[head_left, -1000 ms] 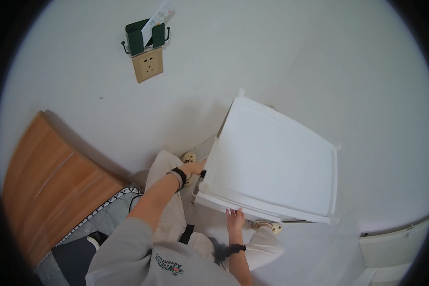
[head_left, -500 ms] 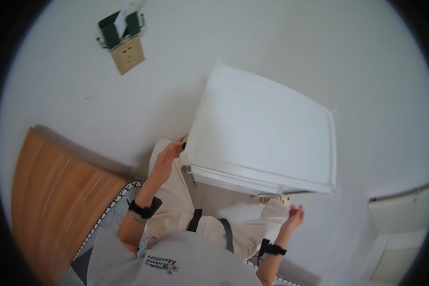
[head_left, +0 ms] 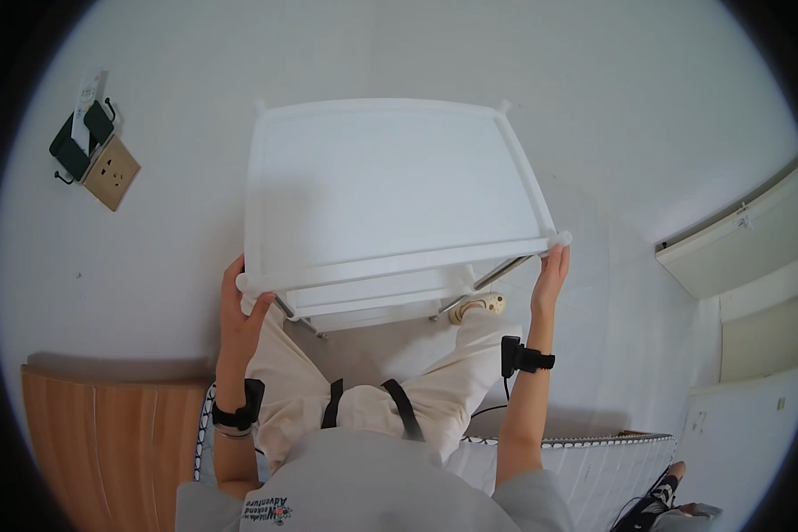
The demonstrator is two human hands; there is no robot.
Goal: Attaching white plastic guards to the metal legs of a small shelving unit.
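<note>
A white tiered shelf rack (head_left: 399,177) with metal poles stands in front of me, its top tier facing up and lower tiers showing beneath the near edge. My left hand (head_left: 242,310) is closed around its near left corner, thumb on the near side and fingers along the outer side. At the near right corner, my right hand (head_left: 551,277) grips with its fingers up against the corner knob; part of that grip is hidden by the rim. Both wrists wear black straps.
A wooden board (head_left: 115,426) stands at the lower left, beside the bed edge (head_left: 585,461) behind me. On the left wall are a socket plate (head_left: 113,173) and a dark green holder (head_left: 71,146). White cabinets (head_left: 736,230) line the right. A person's arm (head_left: 674,479) shows at lower right.
My right hand has risen from free air to the rack's near right corner. The left hand now wraps the near left corner. In view, the rack has shifted left and sits squarer to me.
</note>
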